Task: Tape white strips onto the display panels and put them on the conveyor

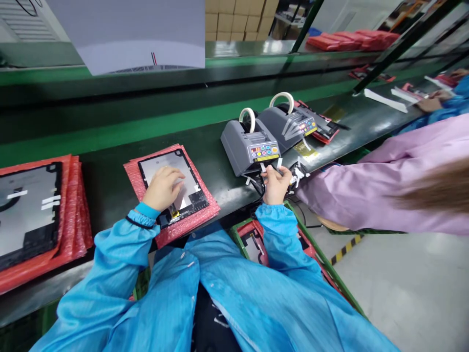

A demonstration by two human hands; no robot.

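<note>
My left hand (164, 188) rests palm down on a silver panel with a black border (190, 188), its fingers bent a little and apart. The panel lies on pink bubble-wrap sheets (210, 209) in front of me. My right hand (276, 185) pinches a thin black tool (277, 169); its exact kind is hard to make out. The hand is at the front outlet of a grey tape dispenser (234, 146), where short pieces of white tape (279, 162) show beside the fingers. A roll of tape (247, 117) stands up from the dispenser's top.
Another tape dispenser (282, 124) stands just behind. Wrapped panels (31, 210) are stacked at left. Below the bench edge a green crate (295, 217) holds more panels. A co-worker's pink sleeve (351, 181) is close on my right. A large pale housing (135, 34) hangs over the bench.
</note>
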